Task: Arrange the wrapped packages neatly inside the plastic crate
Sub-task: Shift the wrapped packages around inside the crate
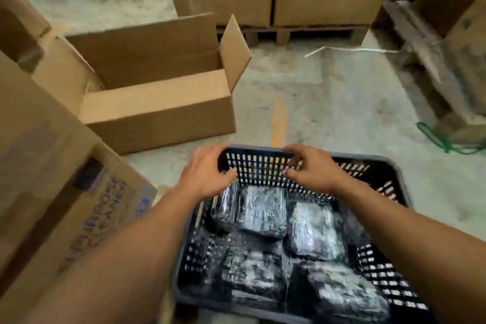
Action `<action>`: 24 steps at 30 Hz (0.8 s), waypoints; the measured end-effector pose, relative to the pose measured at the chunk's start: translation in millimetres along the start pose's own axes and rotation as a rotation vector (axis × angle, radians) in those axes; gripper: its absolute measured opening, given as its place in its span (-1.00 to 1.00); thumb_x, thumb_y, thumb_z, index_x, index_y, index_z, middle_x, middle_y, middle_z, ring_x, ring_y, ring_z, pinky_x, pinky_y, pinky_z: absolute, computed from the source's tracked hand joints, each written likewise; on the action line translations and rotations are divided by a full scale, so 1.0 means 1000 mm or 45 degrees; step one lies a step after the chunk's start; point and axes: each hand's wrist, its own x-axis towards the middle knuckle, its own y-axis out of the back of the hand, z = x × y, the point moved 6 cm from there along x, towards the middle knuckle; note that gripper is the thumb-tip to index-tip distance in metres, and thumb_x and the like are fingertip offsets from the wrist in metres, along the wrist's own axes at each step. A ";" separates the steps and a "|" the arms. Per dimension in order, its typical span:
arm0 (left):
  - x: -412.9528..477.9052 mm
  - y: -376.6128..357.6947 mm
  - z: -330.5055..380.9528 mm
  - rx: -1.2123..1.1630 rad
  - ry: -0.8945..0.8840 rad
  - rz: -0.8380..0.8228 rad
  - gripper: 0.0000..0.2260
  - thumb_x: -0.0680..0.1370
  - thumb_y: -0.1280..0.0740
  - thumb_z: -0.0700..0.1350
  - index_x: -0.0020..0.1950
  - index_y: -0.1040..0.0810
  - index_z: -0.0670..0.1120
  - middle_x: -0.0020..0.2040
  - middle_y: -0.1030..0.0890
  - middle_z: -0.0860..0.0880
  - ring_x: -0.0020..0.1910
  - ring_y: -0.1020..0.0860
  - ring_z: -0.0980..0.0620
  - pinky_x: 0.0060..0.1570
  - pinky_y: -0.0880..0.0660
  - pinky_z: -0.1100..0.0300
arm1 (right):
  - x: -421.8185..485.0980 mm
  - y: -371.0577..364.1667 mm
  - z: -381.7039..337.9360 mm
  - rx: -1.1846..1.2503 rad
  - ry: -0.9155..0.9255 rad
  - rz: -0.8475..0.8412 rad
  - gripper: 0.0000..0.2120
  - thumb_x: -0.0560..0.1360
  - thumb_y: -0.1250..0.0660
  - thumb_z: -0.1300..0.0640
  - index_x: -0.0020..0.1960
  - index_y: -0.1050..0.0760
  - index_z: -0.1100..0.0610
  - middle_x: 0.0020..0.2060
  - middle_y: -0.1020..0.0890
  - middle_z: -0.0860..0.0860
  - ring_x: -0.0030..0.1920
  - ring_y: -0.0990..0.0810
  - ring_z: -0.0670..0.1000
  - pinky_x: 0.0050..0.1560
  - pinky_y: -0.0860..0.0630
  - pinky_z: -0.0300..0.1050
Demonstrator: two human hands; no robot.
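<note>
A black lattice plastic crate (389, 166) stands on the concrete floor in front of me. Several film-wrapped dark packages lie inside it. One package (263, 212) lies flat by the far wall, another (315, 230) sits to its right, and a third (224, 209) stands on edge in the far left corner. Two more, blurred, lie nearer me (252, 273) (342, 293). My left hand (206, 175) curls around the crate's far left corner, just above the upright package. My right hand (311, 166) pinches the far rim, fingers over the top and thumb inside.
An open, empty-looking cardboard box (157, 105) sits on the floor ahead left. A printed carton (52, 192) stands close on my left. Stacked cartons on a wooden pallet (276, 5) fill the back. A green cord (447, 142) and a white strap (349, 49) lie on the floor to the right.
</note>
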 end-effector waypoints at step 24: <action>0.013 -0.060 -0.052 0.344 -0.058 0.137 -0.18 0.49 -0.34 0.17 0.66 0.00 0.14 0.69 0.14 0.07 0.45 -0.39 -0.23 0.16 -0.49 -0.11 | 0.032 -0.243 0.097 -0.717 0.237 -0.207 -0.05 0.43 -0.52 -0.06 0.60 0.01 -0.28 0.69 0.07 -0.03 0.67 0.12 0.13 0.57 0.08 0.44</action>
